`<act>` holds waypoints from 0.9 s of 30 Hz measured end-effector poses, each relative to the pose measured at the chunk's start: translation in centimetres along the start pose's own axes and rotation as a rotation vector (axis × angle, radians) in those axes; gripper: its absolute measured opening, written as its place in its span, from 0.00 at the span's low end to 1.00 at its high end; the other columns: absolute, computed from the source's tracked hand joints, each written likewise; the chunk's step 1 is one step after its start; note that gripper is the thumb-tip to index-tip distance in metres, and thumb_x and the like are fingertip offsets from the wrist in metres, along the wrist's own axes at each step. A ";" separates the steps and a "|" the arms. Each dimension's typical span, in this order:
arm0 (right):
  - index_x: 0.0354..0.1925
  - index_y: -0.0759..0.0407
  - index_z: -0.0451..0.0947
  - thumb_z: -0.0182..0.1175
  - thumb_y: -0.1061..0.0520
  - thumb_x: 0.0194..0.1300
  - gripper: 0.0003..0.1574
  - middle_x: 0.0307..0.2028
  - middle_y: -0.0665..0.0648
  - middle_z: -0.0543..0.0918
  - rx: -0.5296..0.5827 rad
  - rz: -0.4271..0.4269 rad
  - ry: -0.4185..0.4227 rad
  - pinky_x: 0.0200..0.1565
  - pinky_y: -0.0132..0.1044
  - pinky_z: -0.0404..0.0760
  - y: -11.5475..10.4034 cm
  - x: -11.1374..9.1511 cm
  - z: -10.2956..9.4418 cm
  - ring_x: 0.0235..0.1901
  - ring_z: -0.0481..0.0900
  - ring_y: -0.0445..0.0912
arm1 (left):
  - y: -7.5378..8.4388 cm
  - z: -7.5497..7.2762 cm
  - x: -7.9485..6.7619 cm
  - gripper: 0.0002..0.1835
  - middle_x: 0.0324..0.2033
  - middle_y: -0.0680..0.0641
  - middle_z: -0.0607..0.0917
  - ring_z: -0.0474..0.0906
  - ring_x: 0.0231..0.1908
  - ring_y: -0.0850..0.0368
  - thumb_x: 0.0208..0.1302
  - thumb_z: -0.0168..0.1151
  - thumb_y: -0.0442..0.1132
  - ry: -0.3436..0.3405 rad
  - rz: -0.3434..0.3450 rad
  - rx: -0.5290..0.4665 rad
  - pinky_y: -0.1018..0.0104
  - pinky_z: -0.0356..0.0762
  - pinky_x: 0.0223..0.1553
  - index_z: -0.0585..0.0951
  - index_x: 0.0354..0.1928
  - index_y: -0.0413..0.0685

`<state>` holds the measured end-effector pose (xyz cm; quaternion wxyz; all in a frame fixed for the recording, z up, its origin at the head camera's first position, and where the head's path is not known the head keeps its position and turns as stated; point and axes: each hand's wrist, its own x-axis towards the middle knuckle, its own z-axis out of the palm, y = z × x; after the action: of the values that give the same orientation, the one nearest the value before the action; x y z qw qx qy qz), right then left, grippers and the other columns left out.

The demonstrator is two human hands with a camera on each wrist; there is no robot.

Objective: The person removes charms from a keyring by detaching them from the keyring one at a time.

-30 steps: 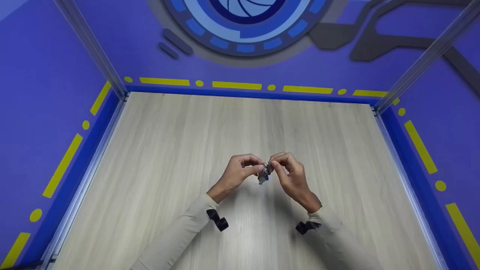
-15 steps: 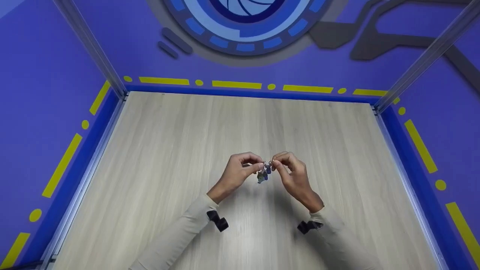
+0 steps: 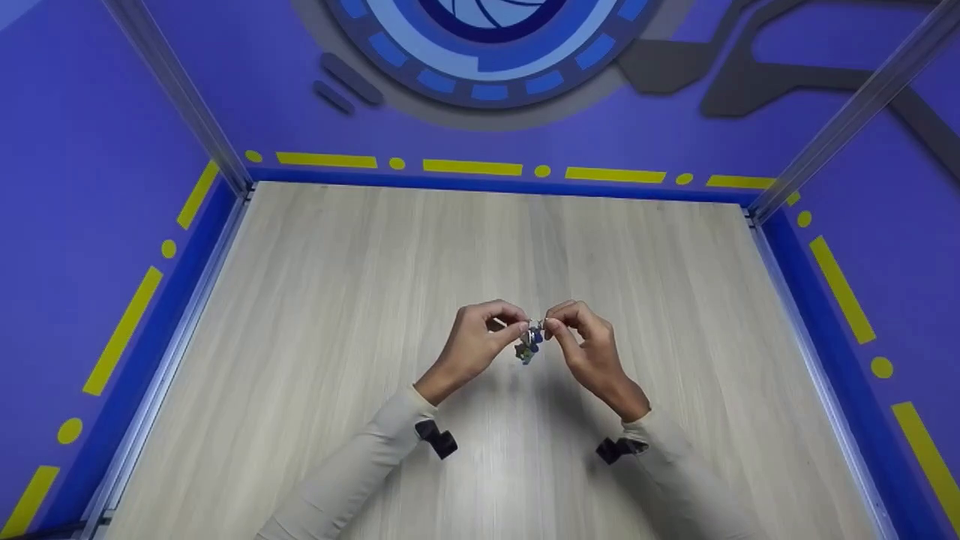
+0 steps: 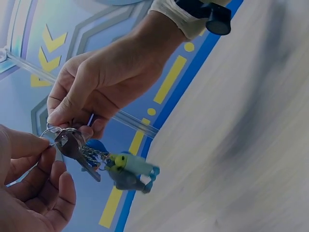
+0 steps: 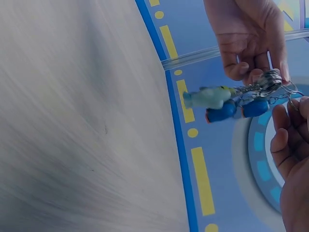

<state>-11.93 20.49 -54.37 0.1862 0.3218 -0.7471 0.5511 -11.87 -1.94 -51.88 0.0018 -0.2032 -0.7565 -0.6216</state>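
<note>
Above the middle of the table a bunch of keyrings and charms (image 3: 526, 351) hangs between my two hands. My left hand (image 3: 481, 330) pinches it from the left with thumb and fingertips. From the other side my right hand (image 3: 589, 351) pinches a thin metal ring (image 5: 293, 90) at the bunch's edge. A silver key (image 4: 72, 145) shows in the left wrist view. Small chains carry a pale green figure charm (image 4: 134, 164) with a yellow part, and in the right wrist view a blue charm (image 5: 221, 112) hangs near another. Fingers partly hide the rings.
The wood-grain table (image 3: 360, 277) spreads under both hands. Blue panels with yellow dashes surround it at the back (image 3: 480, 142) and both sides, with metal posts at the far corners. A black wrist camera (image 3: 436, 439) sits on each sleeve.
My right fingertips have drawn slightly away from my left, so more of the rings shows between them. The hanging charms have swung and turned a little. Both hands still pinch the bunch.
</note>
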 end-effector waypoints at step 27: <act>0.39 0.62 0.79 0.67 0.79 0.68 0.15 0.34 0.55 0.86 -0.118 -0.078 -0.078 0.39 0.31 0.82 0.0 0.8 0.1 0.29 0.82 0.47 | 1.0 -0.4 0.1 0.04 0.33 0.48 0.91 0.81 0.32 0.62 0.69 0.73 0.25 -0.041 0.110 0.200 0.69 0.80 0.37 0.92 0.37 0.39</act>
<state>-12.51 20.17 -53.90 0.1969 0.3605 -0.7719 0.4853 -11.74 -2.13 -50.78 0.0405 -0.2559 -0.8024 -0.5376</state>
